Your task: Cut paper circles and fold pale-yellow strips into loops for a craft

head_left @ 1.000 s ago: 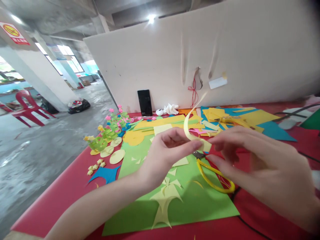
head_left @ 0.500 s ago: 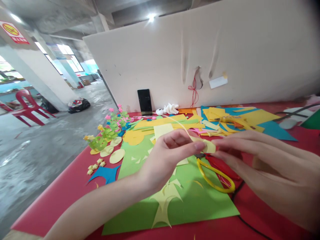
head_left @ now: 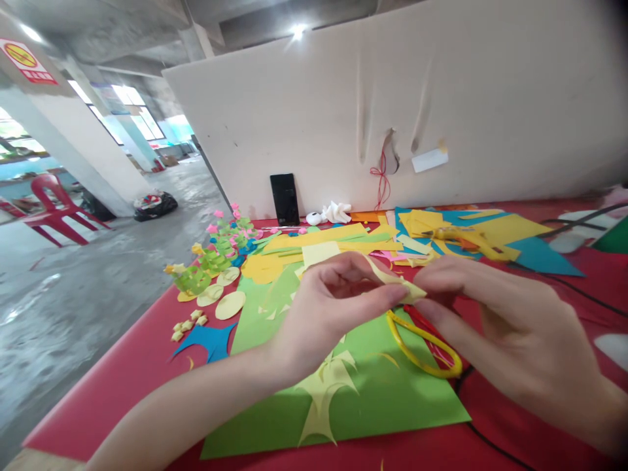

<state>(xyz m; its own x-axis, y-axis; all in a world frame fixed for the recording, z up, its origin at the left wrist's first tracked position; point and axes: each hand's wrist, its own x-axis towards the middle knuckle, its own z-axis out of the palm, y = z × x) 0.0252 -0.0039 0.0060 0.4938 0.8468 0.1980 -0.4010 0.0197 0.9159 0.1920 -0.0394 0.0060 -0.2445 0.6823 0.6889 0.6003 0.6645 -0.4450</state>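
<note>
Between thumb and fingers, my left hand [head_left: 318,320] pinches a pale yellow paper strip [head_left: 413,292] that is folded at its end. My right hand [head_left: 510,333] pinches the same folded end from the other side, its fingertips close to the left thumb. Below the hands lie scissors [head_left: 422,366] with yellow and red handles, their blades mostly hidden. A green paper sheet [head_left: 392,405] spreads under them, with pale yellow cut scraps [head_left: 321,399] on it. Several small folded paper stars [head_left: 189,325] sit to the left on the red table.
Pale paper circles [head_left: 230,305] and a blue scrap [head_left: 209,341] lie left. Paper flowers [head_left: 228,235] stand behind them. A phone [head_left: 284,199] leans on the white board [head_left: 314,118]. A yellow glue gun [head_left: 471,241] rests back right, with black cables nearby.
My right hand has turned and pulled its fingers in, now bent around the strip's end. The folded end has tilted, and the strip's tail has dropped behind my left hand.
</note>
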